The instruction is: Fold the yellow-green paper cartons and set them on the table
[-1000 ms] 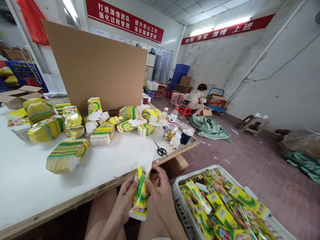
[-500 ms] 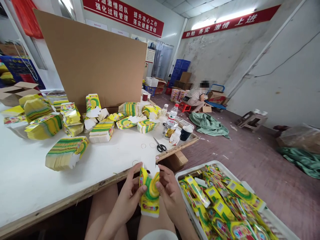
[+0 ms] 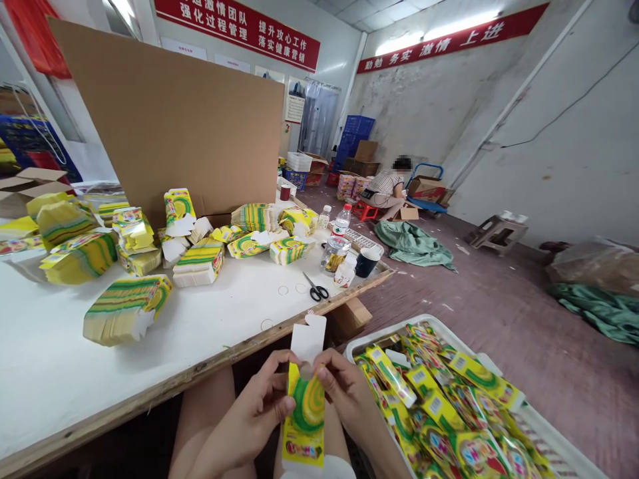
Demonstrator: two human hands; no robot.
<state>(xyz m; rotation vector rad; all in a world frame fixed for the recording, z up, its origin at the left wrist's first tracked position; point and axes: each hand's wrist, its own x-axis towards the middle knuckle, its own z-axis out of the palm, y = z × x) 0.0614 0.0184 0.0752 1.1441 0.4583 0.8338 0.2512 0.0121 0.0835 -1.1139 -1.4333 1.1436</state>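
Observation:
Above my lap I hold a small yellow and green carton, upright, with its white top flap standing up. My left hand grips the carton's left side, thumb across the front. On the right edge near the top, my right hand pinches it between thumb and fingers. Whether anything is inside the carton cannot be seen. To the right, a white tray is filled with yellow printed packs. Stacks of flat cartons lie on the white table.
Black-handled scissors lie near the table edge, close to a jar, a bottle and a dark mug. A tall cardboard sheet stands behind the stacks. A person sits farther back on a red stool.
My hands and the carton have come slightly lower. The white flap now stands out more fully, and my right hand has shifted to the carton's upper edge. The view has shifted slightly.

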